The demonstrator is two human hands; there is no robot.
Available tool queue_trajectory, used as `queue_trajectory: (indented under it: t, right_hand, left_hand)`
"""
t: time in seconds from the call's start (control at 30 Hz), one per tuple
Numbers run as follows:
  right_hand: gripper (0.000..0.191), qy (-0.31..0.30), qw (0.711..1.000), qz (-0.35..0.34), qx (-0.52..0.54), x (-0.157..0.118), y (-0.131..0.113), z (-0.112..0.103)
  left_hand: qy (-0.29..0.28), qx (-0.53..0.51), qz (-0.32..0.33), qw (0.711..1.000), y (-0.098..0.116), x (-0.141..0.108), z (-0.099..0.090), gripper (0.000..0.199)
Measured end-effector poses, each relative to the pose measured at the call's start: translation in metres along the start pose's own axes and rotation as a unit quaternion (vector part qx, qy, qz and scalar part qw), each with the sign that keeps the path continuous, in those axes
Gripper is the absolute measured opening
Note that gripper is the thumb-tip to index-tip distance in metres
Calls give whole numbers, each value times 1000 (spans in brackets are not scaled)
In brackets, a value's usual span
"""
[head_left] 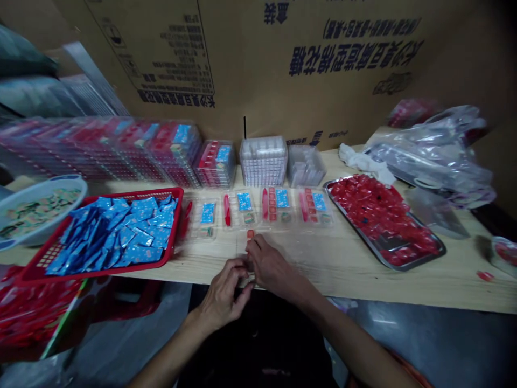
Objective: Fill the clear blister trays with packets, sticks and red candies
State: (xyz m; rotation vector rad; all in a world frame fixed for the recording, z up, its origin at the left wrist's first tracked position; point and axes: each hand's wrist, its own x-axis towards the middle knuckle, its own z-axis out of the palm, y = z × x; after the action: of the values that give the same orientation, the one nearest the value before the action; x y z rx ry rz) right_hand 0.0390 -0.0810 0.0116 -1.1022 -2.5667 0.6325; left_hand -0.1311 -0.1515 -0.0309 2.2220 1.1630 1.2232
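My right hand (270, 263) is closed in a pinch over a clear plastic tray at the table's front edge; whatever lies between its fingertips is hidden. Just beyond those fingertips sits a small orange-red square piece (250, 234). Close beside it, my left hand (226, 291) has curved fingers with the thumb held apart, and I see nothing in it. Farther back lie several clear trays in a row. One tray (208, 231) has a blue packet (208, 213) and a red pen-shaped stick (186, 215); another holds a column of red squares (272, 205) as well.
A red basket (173, 237) of blue packets and a pale bowl (76, 188) stand left. To the right, a metal tray (390, 264) carries red wrapped pieces. Stacked filled trays (173, 156) and empty clear trays (264, 161) line the cardboard (250, 64) behind.
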Motion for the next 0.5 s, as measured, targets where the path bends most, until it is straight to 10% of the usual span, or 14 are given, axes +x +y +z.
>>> queue_trajectory:
  t: [0.17,0.3,0.4,0.5]
  right_hand:
    - [25,-40,999,-24,-13,1,-5,2]
    - [42,20,1000,-22,8,-7,18,-36]
    - [48,194,962,158,-108,-29,76,-94]
    - [53,219,876,344,-256,-61,146,-151]
  left_hand:
    - [3,6,-1,1000,0,1,-1,19]
    - [5,15,-4,1000,-2,1,-6,22]
    - [6,55,12,998,-3,7,-9,37]
    - [-34,110,50,992,-6,16,-9,52]
